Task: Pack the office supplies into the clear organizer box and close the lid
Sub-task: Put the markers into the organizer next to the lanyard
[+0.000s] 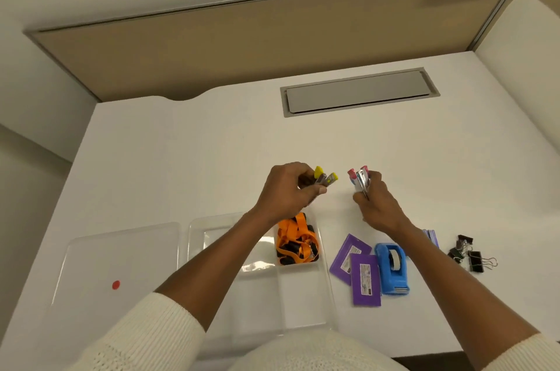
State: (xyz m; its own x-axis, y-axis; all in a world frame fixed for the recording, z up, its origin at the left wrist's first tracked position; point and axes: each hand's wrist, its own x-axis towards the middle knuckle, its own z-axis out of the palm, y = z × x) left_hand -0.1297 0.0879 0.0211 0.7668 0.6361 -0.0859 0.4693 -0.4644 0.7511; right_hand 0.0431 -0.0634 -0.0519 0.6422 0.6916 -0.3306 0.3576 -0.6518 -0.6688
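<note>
Holding a yellow-capped bundle of markers [324, 179] in my left hand [288, 192], fingers clamped on it, I grip a pink-capped bundle [360, 181] in my right hand [375, 204] above the white desk [212, 158]. Nearer me, the clear organizer box [303, 304] holds orange lanyards [295, 239]; its lid [115, 267] lies just left.

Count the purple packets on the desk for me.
2 clearly: one purple packet right of the organizer box, another overlapping it beside the tape dispenser. A third may be hidden behind the right forearm.
</note>
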